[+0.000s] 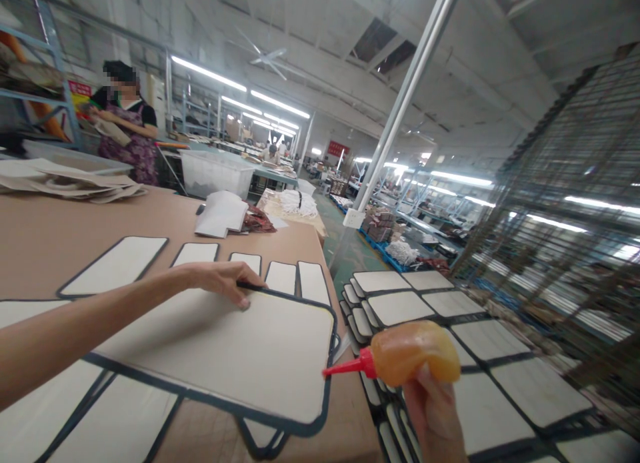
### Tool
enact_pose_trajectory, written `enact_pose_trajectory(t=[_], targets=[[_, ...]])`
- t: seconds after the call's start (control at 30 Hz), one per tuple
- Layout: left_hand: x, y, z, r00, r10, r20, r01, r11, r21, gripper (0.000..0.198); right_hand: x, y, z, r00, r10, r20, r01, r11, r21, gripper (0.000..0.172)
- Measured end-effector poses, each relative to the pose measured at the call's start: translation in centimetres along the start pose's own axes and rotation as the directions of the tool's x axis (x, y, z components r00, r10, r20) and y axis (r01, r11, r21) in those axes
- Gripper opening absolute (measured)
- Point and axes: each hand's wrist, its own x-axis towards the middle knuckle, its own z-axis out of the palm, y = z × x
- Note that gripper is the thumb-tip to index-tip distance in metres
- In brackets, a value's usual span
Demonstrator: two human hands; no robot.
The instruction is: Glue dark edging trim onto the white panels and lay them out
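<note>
My left hand (225, 281) pinches the far edge of a cream panel with a dark border (235, 356), thumb on its face. The panel is tilted above the table, over other bordered panels. In my right hand (434, 403) is a squeeze bottle (417, 353) of amber liquid, held on its side. Its red nozzle (350, 365) points left, with the tip at the panel's right border; whether it touches I cannot tell. Several smaller bordered panels (283, 278) lie in a row on the table behind my left hand.
Stacked bordered panels (493, 373) stand to the right of the brown table (185, 213). White sheets (220, 214) and a clear plastic bin (216, 174) are farther back. A metal pole (395, 116) rises beyond the table, and a wire rack (565, 163) stands at right. A co-worker (127, 126) stands at far left.
</note>
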Motion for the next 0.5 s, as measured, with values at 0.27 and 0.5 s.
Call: enact_pose_trajectory(t=[0.27, 0.5], targets=[[-0.38, -0.68, -0.41, 1.0, 0.002, -0.007, -0.002, 1.0, 0.01, 0.038, -0.56, 0.1, -0.46, 0.999, 0.044, -0.029, -0.044, 0.999, 0.027, 0.052], [-0.57, -0.43, -0.31, 1.0, -0.006, -0.014, 0.006, 1.0, -0.01, 0.036, -1.0, 0.19, -0.51, 0.994, 0.097, -0.049, -0.094, 0.995, 0.044, 0.065]])
